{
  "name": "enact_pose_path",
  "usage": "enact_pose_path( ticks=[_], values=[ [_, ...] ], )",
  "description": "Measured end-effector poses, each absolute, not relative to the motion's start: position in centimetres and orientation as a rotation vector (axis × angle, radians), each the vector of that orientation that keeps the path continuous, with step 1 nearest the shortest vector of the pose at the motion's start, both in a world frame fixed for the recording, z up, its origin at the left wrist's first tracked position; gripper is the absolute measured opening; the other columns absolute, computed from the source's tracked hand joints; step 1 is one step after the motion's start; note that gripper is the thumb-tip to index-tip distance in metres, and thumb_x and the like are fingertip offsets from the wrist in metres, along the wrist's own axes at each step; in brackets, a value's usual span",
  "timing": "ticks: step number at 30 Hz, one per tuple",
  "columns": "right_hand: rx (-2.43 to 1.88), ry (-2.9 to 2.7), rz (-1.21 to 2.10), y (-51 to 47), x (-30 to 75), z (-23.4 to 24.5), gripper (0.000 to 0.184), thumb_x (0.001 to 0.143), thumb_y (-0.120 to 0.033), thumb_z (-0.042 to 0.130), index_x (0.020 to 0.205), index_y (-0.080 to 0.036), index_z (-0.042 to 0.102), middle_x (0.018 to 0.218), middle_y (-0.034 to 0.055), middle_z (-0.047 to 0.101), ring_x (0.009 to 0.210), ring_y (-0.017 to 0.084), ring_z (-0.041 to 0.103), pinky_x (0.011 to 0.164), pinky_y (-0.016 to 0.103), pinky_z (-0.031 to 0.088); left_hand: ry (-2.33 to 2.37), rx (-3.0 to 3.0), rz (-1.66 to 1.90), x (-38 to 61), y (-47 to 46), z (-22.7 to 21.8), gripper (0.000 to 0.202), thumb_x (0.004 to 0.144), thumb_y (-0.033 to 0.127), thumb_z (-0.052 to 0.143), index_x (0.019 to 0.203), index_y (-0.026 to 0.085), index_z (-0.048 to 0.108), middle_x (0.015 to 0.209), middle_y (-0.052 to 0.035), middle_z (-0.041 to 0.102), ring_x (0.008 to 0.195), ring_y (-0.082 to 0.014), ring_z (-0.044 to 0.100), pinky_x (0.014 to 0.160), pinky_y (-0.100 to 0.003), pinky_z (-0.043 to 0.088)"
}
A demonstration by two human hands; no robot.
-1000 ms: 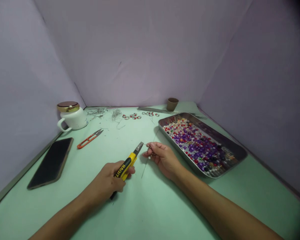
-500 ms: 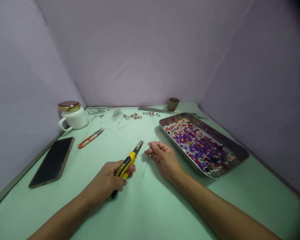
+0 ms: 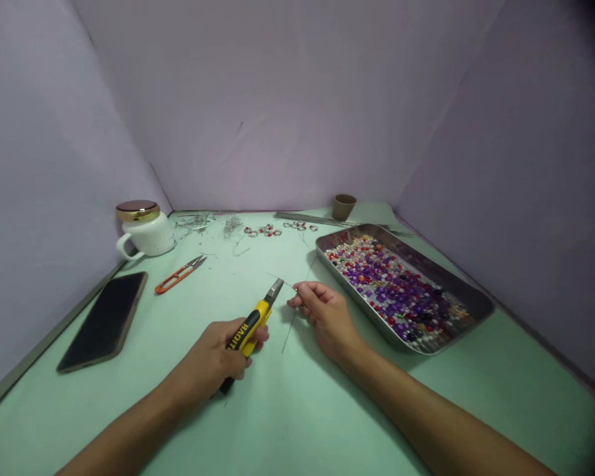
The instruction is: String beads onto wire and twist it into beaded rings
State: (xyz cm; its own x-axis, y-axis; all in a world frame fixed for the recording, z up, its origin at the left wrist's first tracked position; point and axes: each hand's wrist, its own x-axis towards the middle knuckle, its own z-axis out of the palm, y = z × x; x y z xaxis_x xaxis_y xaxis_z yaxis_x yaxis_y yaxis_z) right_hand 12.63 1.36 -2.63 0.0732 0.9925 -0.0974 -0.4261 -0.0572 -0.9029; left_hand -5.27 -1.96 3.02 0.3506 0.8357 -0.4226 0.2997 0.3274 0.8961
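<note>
So the left hand [image 3: 231, 350] is gripping a pair of yellow-and-black pliers with a grey metal nose [image 3: 250, 327], fingers wrapped tight around the handles, and the nose is pointing up and across toward the other hand. My guess is they're being angled like that so the tip is meeting the work without knuckles blocking the view. The right hand [image 3: 327, 317] is pinching a thin dark grey metal wire [image 3: 290, 330], thumb and fingertips clamped together on it, probably because something that skinny is needing a small, firm grip. One strand is hanging down below those fingers, another is running past the plier tip. Whether the jaws are actually biting it I can't tell, it's too fine.

Just beyond that hand, a shallow rectangular silver metal tray [image 3: 429, 271] is lying on the pale green desk [image 3: 277, 416], holding loose purple, red and white beads [image 3: 401, 291]; the raised walls are presumably keeping them from rolling off. Toward the back, small silver loops with red beads [image 3: 265, 230] are lying near a tangle of grey wire scraps [image 3: 196, 223], likely out there so they're not crowding the hands. Orange-handled metal snips [image 3: 186, 267] are resting off to the left, seemingly within easy reach.
</note>
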Motion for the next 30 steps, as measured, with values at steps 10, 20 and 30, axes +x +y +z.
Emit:
enact_pose_path(
  ticks=[10, 20, 30],
  values=[
    [-1.02, -0.759, 1.288, 1.5, 12.6, -2.9, 0.025, 0.067, -0.037, 0.067, 0.077, -0.015, 0.063, 0.059, 0.0012, 0.061, 0.055, 0.011, 0.052, 0.055, 0.023, 0.038, 1.316, 1.391, 0.41, -5.8, -1.4, 3.0, 0.044, 0.051, 0.01, 0.043, 0.092, 0.017, 0.057, 0.074, -0.0016, 0.052, 0.066, -0.016, 0.047, 0.057, -0.028, 0.036],
    [-1.115, -0.707, 1.265, 1.5, 12.9, -3.5, 0.032, 0.063, -0.04, 0.069, 0.08, -0.013, 0.062, 0.06, 0.0019, 0.061, 0.059, 0.013, 0.053, 0.058, 0.024, 0.04, 1.753, 2.268, 0.197, -6.1, -0.3, 1.4, 0.028, 0.07, 0.024, 0.048, 0.096, 0.018, 0.055, 0.101, -0.0105, 0.05, 0.094, -0.0241, 0.045, 0.081, -0.035, 0.035],
    [-1.204, -0.796, 1.273, 1.6, 12.9, -3.6, 0.034, 0.06, -0.044, 0.069, 0.075, -0.014, 0.065, 0.061, 0.0027, 0.061, 0.062, 0.017, 0.057, 0.061, 0.024, 0.045, 2.329, 2.23, 0.393, -13.0, 11.0, 9.1, 0.046, 0.075, 0.038, 0.044, 0.114, 0.013, 0.048, 0.115, -0.0152, 0.048, 0.107, -0.0277, 0.043, 0.087, -0.035, 0.034]
  ],
)
